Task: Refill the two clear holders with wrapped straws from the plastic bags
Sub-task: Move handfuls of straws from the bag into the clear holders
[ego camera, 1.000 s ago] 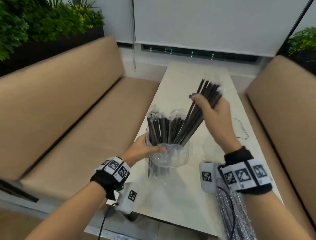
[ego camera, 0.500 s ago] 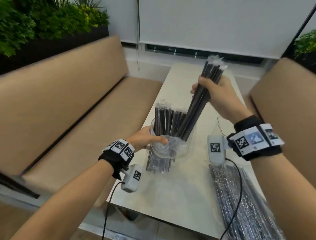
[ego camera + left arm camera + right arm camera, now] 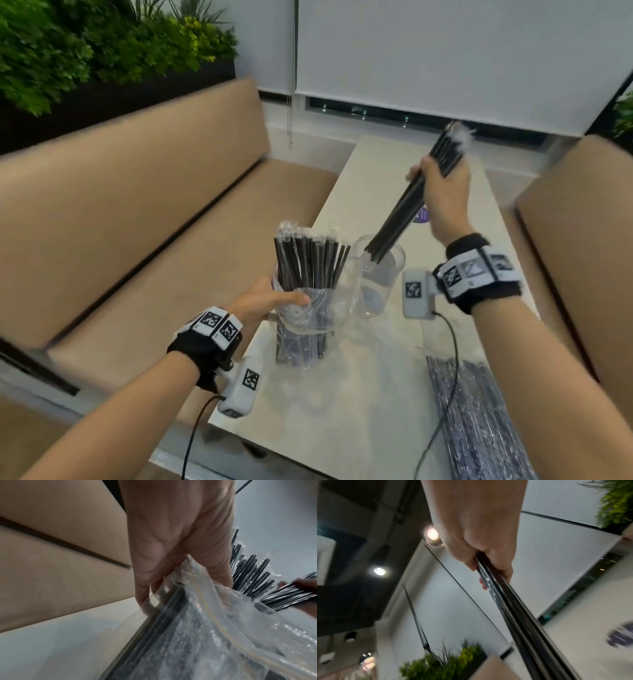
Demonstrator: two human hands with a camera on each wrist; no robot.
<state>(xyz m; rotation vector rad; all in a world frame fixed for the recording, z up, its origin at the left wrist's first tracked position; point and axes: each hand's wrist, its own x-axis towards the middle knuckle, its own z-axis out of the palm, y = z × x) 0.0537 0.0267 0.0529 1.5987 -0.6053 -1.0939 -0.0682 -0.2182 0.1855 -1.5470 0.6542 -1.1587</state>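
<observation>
Right hand (image 3: 442, 192) has its grip curled round a bundle of black wrapped straws (image 3: 404, 212), lower ends just entering the empty clear holder (image 3: 380, 270) on the pale counter (image 3: 342, 428). Left hand (image 3: 263, 301) pinches the crinkly plastic bag (image 3: 308, 318) of straws. A second bag (image 3: 479, 418) lies flat; refilling looks barely begun.

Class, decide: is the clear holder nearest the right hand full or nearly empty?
Nearly empty. The clear holder shows see-through walls; only the lower tips of the straw bundle gripped by the right hand enter its mouth.
</observation>
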